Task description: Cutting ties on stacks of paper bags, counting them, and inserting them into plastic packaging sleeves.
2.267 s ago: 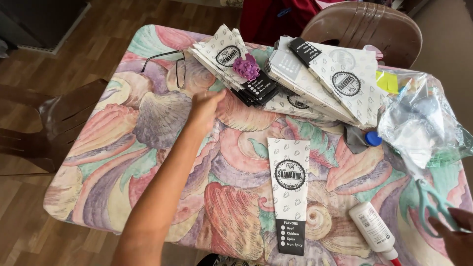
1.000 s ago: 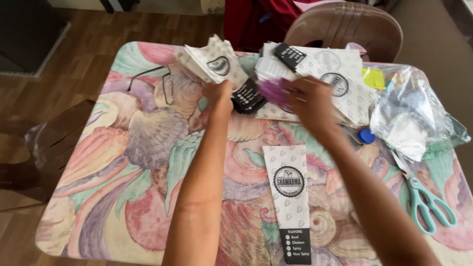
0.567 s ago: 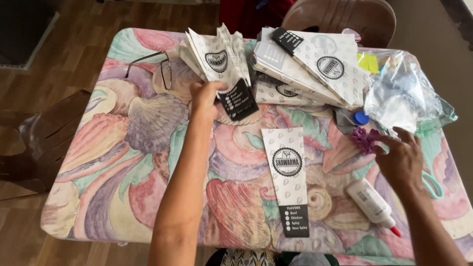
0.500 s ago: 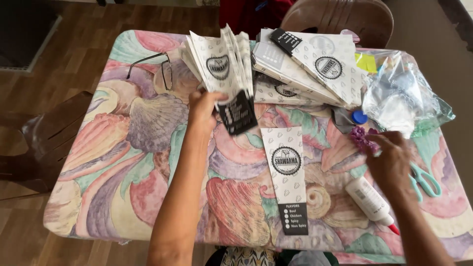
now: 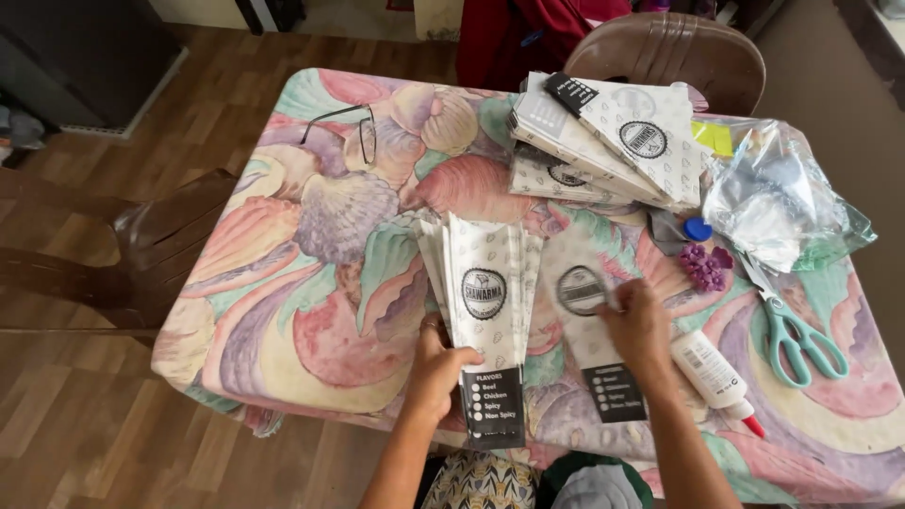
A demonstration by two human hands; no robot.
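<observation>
Head view: the left hand grips a fanned stack of white paper food sleeves with black ends near the table's front edge. The right hand – fingers spread flat – presses a single white paper sleeve onto the shell-patterned pastel tablecloth, just beside the white glue bottle.

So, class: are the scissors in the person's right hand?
No: the scissors lie on the table, while the right hand rests on a flat paper sleeve.
</observation>
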